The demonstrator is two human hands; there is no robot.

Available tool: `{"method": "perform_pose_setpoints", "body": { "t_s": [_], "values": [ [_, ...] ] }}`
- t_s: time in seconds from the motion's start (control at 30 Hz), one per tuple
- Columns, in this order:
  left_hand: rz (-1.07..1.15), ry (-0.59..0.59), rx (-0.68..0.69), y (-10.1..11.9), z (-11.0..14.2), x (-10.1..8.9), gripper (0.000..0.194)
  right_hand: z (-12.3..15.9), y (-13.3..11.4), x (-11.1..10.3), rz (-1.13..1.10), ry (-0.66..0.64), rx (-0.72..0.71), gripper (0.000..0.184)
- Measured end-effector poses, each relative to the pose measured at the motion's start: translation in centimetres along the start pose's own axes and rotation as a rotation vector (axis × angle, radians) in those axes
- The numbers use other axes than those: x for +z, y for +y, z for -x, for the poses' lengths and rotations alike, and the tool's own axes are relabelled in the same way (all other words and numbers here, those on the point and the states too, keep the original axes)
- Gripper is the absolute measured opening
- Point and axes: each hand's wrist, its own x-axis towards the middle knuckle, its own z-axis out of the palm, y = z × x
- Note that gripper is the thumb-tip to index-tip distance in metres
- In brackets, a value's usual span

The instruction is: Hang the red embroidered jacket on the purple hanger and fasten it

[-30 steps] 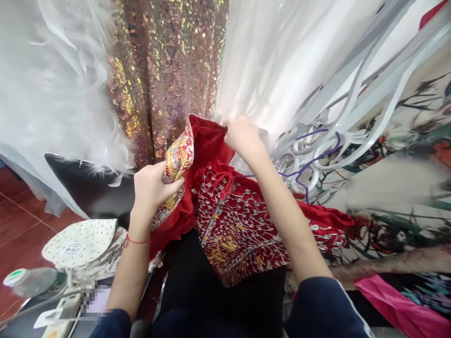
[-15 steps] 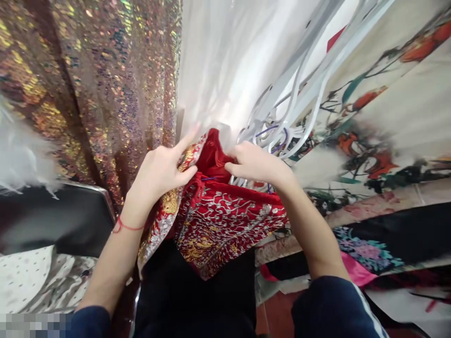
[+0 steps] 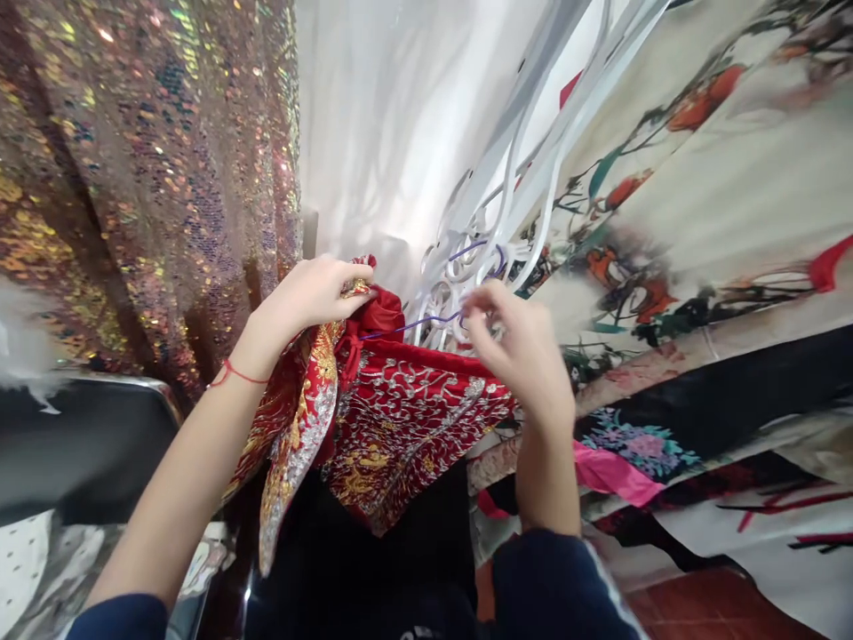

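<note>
Our left hand [image 3: 306,298] is closed on the top edge of the red embroidered garment [image 3: 400,418], pinching the collar end up near the sequined fabric [image 3: 133,178] just beyond it. Our right hand [image 3: 520,351] has let go of the red cloth it was on half a second ago; fingers are now loosely curled and blurred, at the purple hanger wire [image 3: 426,322]. We cannot tell if it actually grips the wire. Garment hangs below both hands, draped over our dark lap, hanger running into its neck. So the work has likely shifted from the cloth to the hanger. Past the right hand: a cluster of white hangers [image 3: 506,222], then floral printed fabric [image 3: 699,222] further out right.
</note>
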Motion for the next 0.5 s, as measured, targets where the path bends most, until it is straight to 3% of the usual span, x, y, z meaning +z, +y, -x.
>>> {"method": "perform_pose_setpoints", "body": {
  "t_s": [0.07, 0.1, 0.13, 0.27, 0.4, 0.5],
  "values": [
    [-0.011, 0.052, 0.000, 0.3, -0.3, 0.2, 0.034, 2.6, 2.9, -0.1, -0.027, 0.169, 0.187, 0.020],
    [-0.014, 0.084, -0.001, 0.6, -0.7, 0.3, 0.035, 3.6, 4.5, 0.1, -0.063, 0.169, 0.262, 0.020],
    [-0.017, 0.121, -0.010, 0.9, -1.2, 0.5, 0.035, 4.2, 6.0, 0.4, -0.130, 0.122, 0.322, 0.021],
    [-0.012, 0.220, -0.067, 2.5, -3.4, 1.6, 0.034, 4.5, 10.2, 1.9, -0.473, -0.267, 0.464, 0.038],
    [0.001, 0.062, 0.071, 4.1, -4.4, 3.3, 0.023, 3.1, 10.4, 2.6, -0.548, -0.550, 0.399, 0.045],
    [0.093, 0.021, 0.065, 4.5, -4.2, 3.8, 0.023, 2.4, 9.5, 3.3, -0.596, -0.600, 0.339, 0.048]
  ]
}}
